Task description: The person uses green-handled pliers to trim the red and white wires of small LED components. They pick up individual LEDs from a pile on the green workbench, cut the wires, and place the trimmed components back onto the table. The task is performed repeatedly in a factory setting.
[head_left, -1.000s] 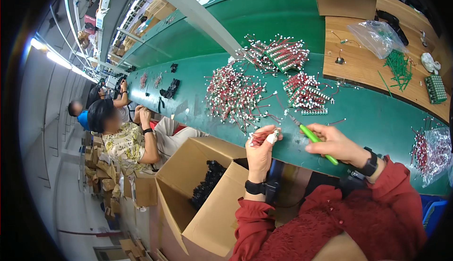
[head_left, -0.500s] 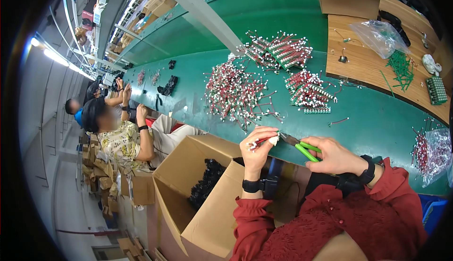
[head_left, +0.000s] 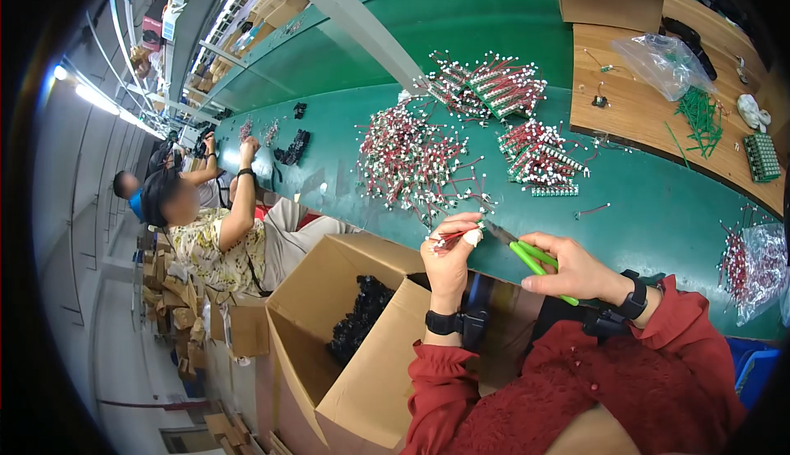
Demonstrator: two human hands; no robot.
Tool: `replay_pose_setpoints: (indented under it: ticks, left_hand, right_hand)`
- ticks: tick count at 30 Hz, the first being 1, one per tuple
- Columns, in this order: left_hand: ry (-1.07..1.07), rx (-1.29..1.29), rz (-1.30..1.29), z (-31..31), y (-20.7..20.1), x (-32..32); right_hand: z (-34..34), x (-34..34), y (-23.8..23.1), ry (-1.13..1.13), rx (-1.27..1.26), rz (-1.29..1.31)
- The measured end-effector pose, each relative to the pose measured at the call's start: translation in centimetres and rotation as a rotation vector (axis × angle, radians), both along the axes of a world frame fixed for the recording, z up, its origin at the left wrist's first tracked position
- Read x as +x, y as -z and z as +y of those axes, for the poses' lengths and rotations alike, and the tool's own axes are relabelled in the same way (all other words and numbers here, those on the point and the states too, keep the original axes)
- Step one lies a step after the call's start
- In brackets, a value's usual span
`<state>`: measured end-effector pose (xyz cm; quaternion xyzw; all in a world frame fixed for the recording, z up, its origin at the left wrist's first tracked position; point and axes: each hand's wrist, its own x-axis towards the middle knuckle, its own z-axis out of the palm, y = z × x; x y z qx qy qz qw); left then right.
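Over the near edge of the green bench (head_left: 559, 233), my left hand (head_left: 447, 270) pinches a small green circuit board with red wires (head_left: 444, 243) and white plugs. A white covering (head_left: 472, 237) sits on one finger of that hand. My right hand (head_left: 576, 270) is wrapped round a pair of pliers (head_left: 535, 259) with bright green handles. Their dark jaws point at the board by my left fingertips; whether they touch it I cannot make out. Beyond my hands lies a large heap of wired boards (head_left: 411, 155), with more rows of them (head_left: 539, 159) to its right.
An open cardboard box (head_left: 362, 348) holding black parts (head_left: 360, 319) stands left of my legs. On the right are a wooden board (head_left: 629, 118), green strips (head_left: 699, 122) and a plastic bag (head_left: 761, 270). A co-worker (head_left: 218, 225) sits farther left at the bench.
The pliers' handles have spread apart and swung lower at their ends. My left hand has risen slightly with the board. The co-worker's arm has lifted toward the bench.
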<state>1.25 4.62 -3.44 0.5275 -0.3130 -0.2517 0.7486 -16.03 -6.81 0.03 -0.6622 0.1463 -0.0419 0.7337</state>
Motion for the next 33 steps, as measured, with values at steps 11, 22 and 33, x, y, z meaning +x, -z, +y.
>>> replay_pose_setpoints:
  ticks: [11, 22, 33]
  left_hand:
    - [0.091, -0.060, 0.005, 0.5, 0.4, 0.6]
    - [0.026, -0.100, 0.458, -0.7, 0.0, -0.7]
    - [0.056, 0.078, -0.081, -0.3, 0.2, 0.6]
  right_hand:
    - [-0.7, -0.5, 1.5, -0.121, 0.123, -0.135]
    - [-1.5, 1.2, 0.6, -0.018, 0.400, 0.076]
    - [-0.8, -0.3, 2.0, 0.009, -0.218, -0.049]
